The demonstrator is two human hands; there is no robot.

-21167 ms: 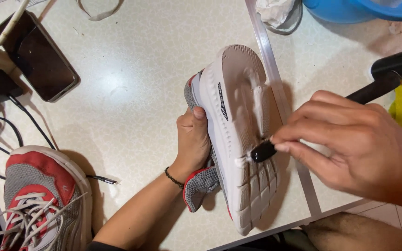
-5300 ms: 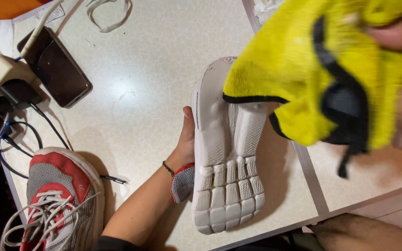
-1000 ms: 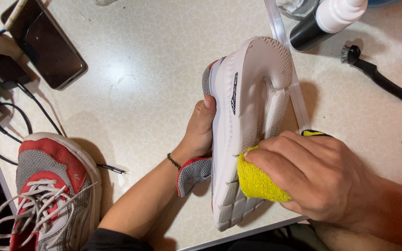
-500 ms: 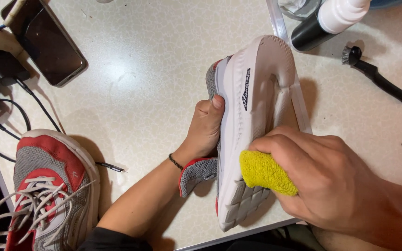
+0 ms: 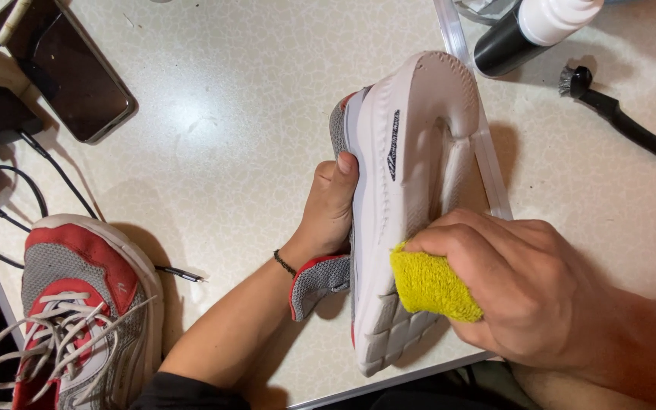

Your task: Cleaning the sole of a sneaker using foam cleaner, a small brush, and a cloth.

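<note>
A yellow cloth (image 5: 433,285) is gripped in the right hand (image 5: 529,292) and pressed against the white sole of a shoe (image 5: 411,197). The shoe is held on edge above the counter (image 5: 214,114) by the closed left hand (image 5: 328,205). Farther off, a black brush (image 5: 616,114) and a bottle (image 5: 529,30) are placed.

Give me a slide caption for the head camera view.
Left hand steadies an upturned white-soled shoe while the right hand presses a yellow cloth against its sole.

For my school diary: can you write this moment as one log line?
left hand: holds shoe sole-up | right hand: presses yellow cloth on sole | brush: lying on table
</note>
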